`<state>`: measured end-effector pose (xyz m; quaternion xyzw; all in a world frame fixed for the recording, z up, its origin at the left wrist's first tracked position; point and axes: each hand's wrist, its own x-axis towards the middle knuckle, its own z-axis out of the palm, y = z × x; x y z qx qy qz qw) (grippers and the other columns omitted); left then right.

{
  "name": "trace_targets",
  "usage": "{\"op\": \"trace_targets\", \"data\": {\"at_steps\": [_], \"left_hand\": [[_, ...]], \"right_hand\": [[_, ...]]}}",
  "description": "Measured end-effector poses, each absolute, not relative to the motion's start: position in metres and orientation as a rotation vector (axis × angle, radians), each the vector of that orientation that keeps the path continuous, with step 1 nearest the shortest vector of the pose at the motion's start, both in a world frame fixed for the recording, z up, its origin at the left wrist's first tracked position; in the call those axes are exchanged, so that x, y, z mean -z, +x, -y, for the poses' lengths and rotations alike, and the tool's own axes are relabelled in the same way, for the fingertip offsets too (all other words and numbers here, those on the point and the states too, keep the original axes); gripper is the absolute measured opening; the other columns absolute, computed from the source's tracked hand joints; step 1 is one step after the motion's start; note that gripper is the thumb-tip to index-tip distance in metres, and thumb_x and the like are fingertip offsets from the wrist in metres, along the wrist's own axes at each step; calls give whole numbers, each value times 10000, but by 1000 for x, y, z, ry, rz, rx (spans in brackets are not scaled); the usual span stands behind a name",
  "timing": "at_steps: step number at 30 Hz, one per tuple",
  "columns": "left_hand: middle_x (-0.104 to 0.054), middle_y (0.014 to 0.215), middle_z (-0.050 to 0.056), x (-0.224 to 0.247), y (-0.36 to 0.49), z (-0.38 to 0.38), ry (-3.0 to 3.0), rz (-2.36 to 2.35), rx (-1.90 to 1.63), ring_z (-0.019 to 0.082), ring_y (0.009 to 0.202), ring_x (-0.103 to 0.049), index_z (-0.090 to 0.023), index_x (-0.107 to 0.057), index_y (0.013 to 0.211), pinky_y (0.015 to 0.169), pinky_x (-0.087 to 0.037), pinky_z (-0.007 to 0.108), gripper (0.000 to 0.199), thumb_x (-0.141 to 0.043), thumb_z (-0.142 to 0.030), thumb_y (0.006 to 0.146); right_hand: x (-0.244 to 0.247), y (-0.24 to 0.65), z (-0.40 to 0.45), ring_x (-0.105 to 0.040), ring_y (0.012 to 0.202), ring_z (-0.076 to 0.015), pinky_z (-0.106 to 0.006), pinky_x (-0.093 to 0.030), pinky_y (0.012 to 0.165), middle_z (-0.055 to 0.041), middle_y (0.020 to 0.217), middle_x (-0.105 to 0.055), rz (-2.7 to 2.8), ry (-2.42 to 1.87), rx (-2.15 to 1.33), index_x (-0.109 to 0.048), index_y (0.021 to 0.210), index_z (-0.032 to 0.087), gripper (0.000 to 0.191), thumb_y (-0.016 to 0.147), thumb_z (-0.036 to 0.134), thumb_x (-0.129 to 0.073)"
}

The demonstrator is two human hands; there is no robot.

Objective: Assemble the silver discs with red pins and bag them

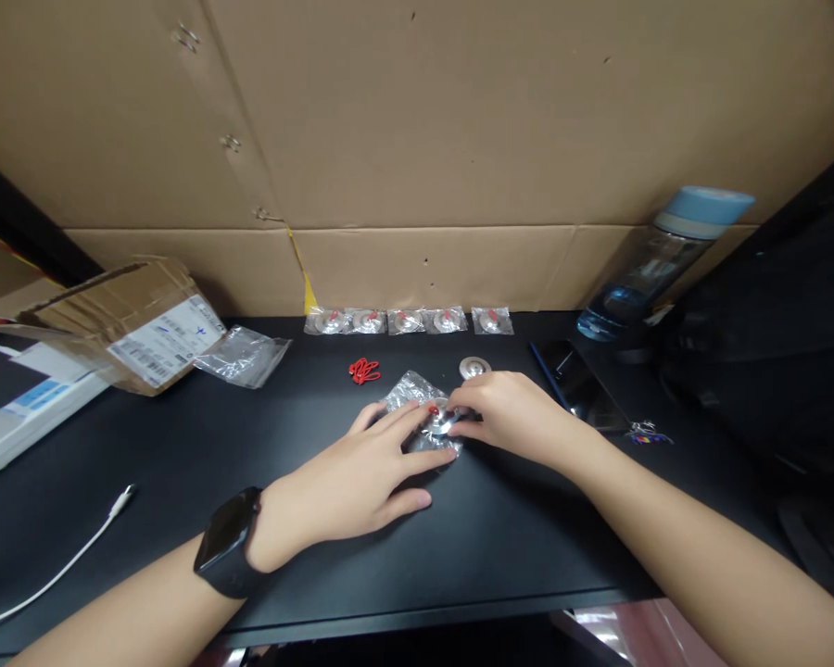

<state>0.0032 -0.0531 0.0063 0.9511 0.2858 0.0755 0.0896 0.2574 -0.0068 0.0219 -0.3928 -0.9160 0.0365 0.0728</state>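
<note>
A shiny metal disc (pixel 440 419) with a red piece on it lies on a clear plastic bag (pixel 407 389) on the black table. My left hand (pixel 363 472), with a black watch on the wrist, lies over the bag with its fingers spread, fingertips at the disc's left side. My right hand (pixel 504 412) is at the disc's right edge, its thumb and fingers closed on the disc or the bag edge. Just behind my right hand sits a bare metal disc (pixel 473 369). A small bundle of red cords (pixel 364 371) rests behind my left hand.
Several bagged discs (pixel 408 320) line the cardboard wall. An open cardboard box (pixel 145 329) and an empty plastic bag (pixel 244 356) are at the left, with a white cable (pixel 69 560) nearer. A phone (pixel 578 384) and a tilted water bottle (pixel 657 264) are at the right.
</note>
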Motion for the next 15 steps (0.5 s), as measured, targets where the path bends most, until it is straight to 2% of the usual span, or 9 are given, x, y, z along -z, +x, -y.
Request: {"op": "trace_targets", "data": {"at_steps": [7, 11, 15], "left_hand": [[-270, 1695, 135, -5, 3, 54, 2839, -877, -198, 376, 1563, -255, -360, -511, 1502, 1184, -297, 663, 511, -602, -371, 999], [-243, 1709, 114, -4, 2, 54, 2849, -877, -202, 378, 1566, -247, -372, -506, 1505, 1190, -278, 664, 513, -599, -397, 1000], [-254, 1708, 88, -3, 1, 55, 2856, -932, -199, 394, 1562, -243, -411, -520, 1486, 1174, -291, 666, 500, -612, -396, 995]], "right_hand": [[-16, 243, 11, -679, 740, -191, -271, -263, 568, 1, 852, -771, 2658, -1335, -75, -663, 938, 236, 176, 883, 340, -793], [-11, 237, 11, -659, 740, -189, -265, -226, 559, 2, 863, -762, 2574, -1435, -34, -606, 969, 234, 176, 916, 337, -738], [-14, 240, 9, -623, 728, -169, -259, -215, 564, 8, 867, -730, 2594, -1359, -54, -570, 938, 230, 174, 919, 317, -719]]}}
